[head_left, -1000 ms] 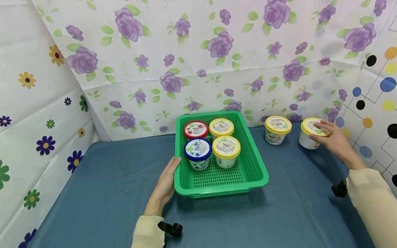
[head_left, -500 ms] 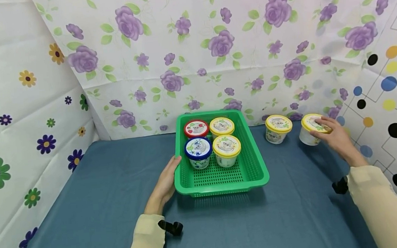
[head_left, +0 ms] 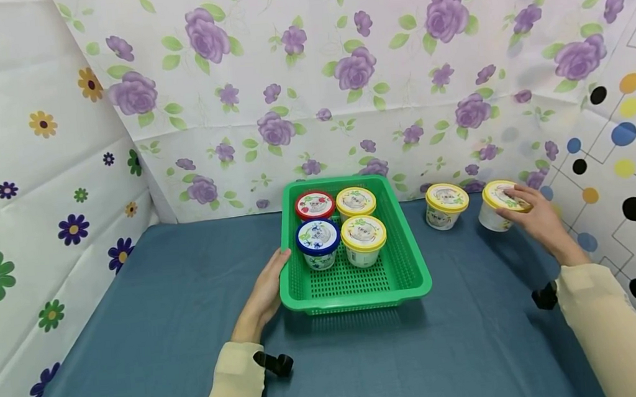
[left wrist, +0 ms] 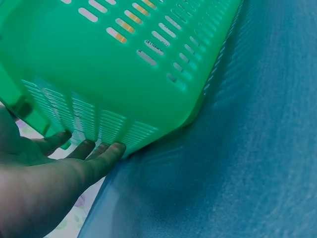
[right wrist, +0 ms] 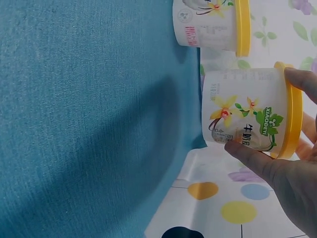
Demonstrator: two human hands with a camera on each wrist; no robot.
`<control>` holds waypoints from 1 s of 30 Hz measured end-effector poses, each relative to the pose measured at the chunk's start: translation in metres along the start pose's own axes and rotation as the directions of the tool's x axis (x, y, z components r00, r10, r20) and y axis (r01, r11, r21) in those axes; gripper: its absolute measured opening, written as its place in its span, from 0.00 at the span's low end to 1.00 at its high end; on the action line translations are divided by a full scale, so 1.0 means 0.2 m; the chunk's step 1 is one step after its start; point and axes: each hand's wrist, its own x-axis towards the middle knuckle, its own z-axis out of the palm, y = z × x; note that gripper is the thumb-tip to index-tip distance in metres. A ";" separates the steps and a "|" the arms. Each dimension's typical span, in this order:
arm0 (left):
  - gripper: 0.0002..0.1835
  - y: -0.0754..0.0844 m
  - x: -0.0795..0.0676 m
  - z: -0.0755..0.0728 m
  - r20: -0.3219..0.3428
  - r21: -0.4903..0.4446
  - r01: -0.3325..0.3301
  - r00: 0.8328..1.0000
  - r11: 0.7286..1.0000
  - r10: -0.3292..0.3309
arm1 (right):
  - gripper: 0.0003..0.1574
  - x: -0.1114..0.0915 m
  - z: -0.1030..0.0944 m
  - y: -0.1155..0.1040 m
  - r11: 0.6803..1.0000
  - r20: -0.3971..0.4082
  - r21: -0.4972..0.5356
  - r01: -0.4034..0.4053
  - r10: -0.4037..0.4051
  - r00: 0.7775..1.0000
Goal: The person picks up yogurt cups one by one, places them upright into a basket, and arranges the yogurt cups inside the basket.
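In the head view, my right hand (head_left: 538, 217) holds a white tub with a yellow lid (head_left: 490, 217) at the right back of the table. Fingers lie over the lid, and in the right wrist view the thumb touches the printed side of this tub (right wrist: 237, 106). A second yellow-lidded tub (head_left: 442, 218) stands just left of it. My left hand (head_left: 264, 293) holds the left side of a green plastic basket (head_left: 354, 301), its fingertips against the slotted outer wall (left wrist: 109, 121). Inside sit a red-lidded tub (head_left: 315, 205), a blue-lidded tub (head_left: 318, 239) and two yellow-lidded tubs (head_left: 363, 235).
A blue cloth (head_left: 155, 336) covers the table. Behind it hangs a flowered curtain (head_left: 310, 99). Patterned sheets close off the left side (head_left: 42, 183) and the right side (head_left: 632, 198), the latter near my right hand.
My right hand and its yellow-lidded tub have shifted slightly toward the back curtain. The left hand, the basket and the tubs inside look unmoved.
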 end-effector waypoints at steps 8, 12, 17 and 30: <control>0.37 0.00 0.00 0.00 -0.003 0.002 0.005 1.000 1.000 -0.005 | 0.49 0.00 -0.01 -0.02 1.000 -0.012 -0.003 0.031 -0.031 0.999; 0.36 0.01 0.00 0.00 -0.003 0.000 0.007 1.000 1.000 -0.007 | 0.49 0.00 -0.02 -0.05 0.999 -0.029 -0.012 0.049 -0.049 0.998; 0.36 0.01 0.00 0.00 -0.003 0.007 0.008 1.000 1.000 -0.008 | 0.48 0.01 -0.04 -0.10 0.997 -0.033 -0.012 0.072 -0.072 0.997; 0.37 0.00 0.00 0.00 -0.006 0.012 0.005 1.000 1.000 -0.005 | 0.48 0.03 -0.05 -0.25 0.990 -0.028 -0.023 0.140 -0.141 0.990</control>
